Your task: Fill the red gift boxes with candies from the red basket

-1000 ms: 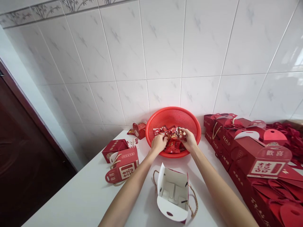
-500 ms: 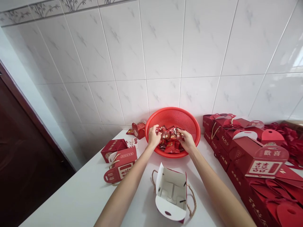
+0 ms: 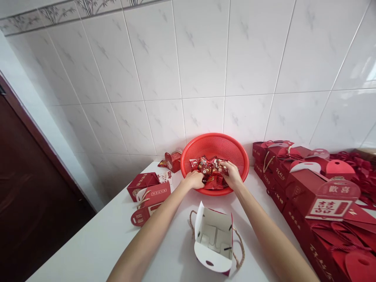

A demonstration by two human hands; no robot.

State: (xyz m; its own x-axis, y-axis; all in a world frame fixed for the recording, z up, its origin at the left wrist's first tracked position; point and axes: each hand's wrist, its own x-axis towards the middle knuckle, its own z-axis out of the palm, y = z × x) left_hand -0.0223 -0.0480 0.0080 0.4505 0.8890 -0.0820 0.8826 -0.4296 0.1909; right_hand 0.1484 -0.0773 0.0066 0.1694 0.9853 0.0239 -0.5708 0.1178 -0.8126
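Observation:
A red plastic colander (image 3: pixel 216 145) stands against the wall with red-wrapped candies (image 3: pixel 206 167) heaped in its bottom. Over the near left rim, my left hand (image 3: pixel 194 180) reaches in with its fingers curled down among the candies; what they close on is hidden. My right hand (image 3: pixel 234 176) reaches in from the right, thumb and fingers closed about a red candy packet (image 3: pixel 220 166). Between my forearms, nearer to me, an open gift box (image 3: pixel 214 239) with a white inside and twisted rope handles stands on the white table (image 3: pixel 96 239); nothing lies in it.
Closed red gift boxes (image 3: pixel 155 197) sit left of the colander, with a small red box (image 3: pixel 173 161) behind them near the wall. Stacked red boxes (image 3: pixel 320 192) fill the right side. White tiles (image 3: pixel 202 58) rise behind the table.
My left hand has moved down and towards me within the colander, its fingers now lower among the candies. My right hand has stayed nearly in place. The view has shifted slightly.

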